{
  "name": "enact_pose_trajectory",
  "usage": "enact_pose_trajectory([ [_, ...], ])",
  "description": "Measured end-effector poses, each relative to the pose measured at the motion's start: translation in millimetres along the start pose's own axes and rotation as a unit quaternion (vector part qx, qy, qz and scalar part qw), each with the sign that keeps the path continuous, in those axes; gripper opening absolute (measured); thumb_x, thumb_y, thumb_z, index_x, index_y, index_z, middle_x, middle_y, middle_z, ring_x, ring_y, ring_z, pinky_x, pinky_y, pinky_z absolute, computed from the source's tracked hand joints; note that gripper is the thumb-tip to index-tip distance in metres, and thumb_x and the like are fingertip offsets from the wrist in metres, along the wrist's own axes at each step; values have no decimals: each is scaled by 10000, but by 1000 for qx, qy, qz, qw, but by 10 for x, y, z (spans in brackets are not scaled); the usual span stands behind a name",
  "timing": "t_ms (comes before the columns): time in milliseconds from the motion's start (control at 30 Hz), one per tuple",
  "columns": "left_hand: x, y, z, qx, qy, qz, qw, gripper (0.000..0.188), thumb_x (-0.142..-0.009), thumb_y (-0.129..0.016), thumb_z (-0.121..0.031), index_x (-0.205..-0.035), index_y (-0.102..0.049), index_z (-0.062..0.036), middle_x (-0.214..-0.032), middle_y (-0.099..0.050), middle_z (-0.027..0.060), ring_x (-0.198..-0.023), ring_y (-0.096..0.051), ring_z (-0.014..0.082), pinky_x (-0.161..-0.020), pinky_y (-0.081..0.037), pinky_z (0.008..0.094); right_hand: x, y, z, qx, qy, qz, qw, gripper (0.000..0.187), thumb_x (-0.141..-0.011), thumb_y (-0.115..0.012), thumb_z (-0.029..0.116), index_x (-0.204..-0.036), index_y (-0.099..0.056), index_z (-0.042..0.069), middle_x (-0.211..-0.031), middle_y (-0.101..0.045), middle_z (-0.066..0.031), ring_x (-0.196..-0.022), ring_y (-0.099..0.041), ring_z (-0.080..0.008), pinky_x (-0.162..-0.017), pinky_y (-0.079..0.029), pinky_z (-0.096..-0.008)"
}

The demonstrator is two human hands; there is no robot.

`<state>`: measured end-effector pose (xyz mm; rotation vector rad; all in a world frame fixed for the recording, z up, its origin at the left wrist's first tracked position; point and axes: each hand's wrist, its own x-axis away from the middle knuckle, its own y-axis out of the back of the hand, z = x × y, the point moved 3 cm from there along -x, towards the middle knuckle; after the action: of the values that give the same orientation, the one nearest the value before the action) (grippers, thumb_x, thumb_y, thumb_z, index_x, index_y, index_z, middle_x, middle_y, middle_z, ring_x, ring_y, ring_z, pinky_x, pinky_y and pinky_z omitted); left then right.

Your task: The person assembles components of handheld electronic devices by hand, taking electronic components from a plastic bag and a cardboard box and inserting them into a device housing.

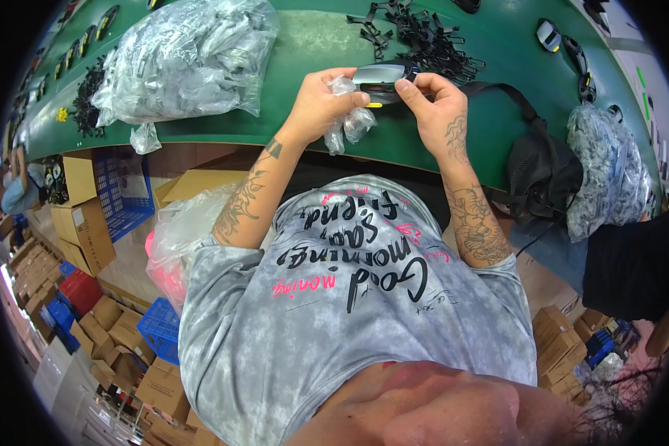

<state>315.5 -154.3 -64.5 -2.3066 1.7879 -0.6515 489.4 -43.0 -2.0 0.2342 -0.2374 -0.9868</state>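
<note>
Over the near edge of the green table [312,41], both my hands hold a small black device [380,74] with a glossy grey face and a yellow tab underneath. My left hand [321,105] is closed on its left end and also has a crumpled clear plastic bag [358,123] against the fingers. With thumb and fingers, my right hand [437,104] pinches the device's right end. Its exact kind I cannot make out. Just beyond the hands lies a heap of black plastic clips or straps [435,44].
A large clear bag of wrapped parts [193,59] lies to the left, beside more black pieces [91,97]. At the right are a black mesh bag [543,175] with a strap and another filled plastic bag [606,167]. Cardboard boxes [85,234] and a blue crate [123,193] stand below.
</note>
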Motion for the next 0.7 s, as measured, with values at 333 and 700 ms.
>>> enact_pose_trajectory([
  [333,10,27,12,38,-9,-15,999,395,-888,-754,-35,-1260,-662,61,-955,-716,35,-760,-650,72,-687,-539,241,15,-69,-54,-33,-1,13,999,298,-896,-823,258,-841,-692,-5,-714,-622,20,-653,-530,-51,-618,-456,-237],
  [700,0,17,26,-16,-14,-81,996,442,-881,-812,-92,-1259,-656,78,-962,-729,52,-774,-659,75,-695,-555,236,14,-104,-32,159,75,-11,984,353,-838,-854,296,-904,-687,-8,-893,-685,-118,-741,-649,-191,-670,-524,-333],
])
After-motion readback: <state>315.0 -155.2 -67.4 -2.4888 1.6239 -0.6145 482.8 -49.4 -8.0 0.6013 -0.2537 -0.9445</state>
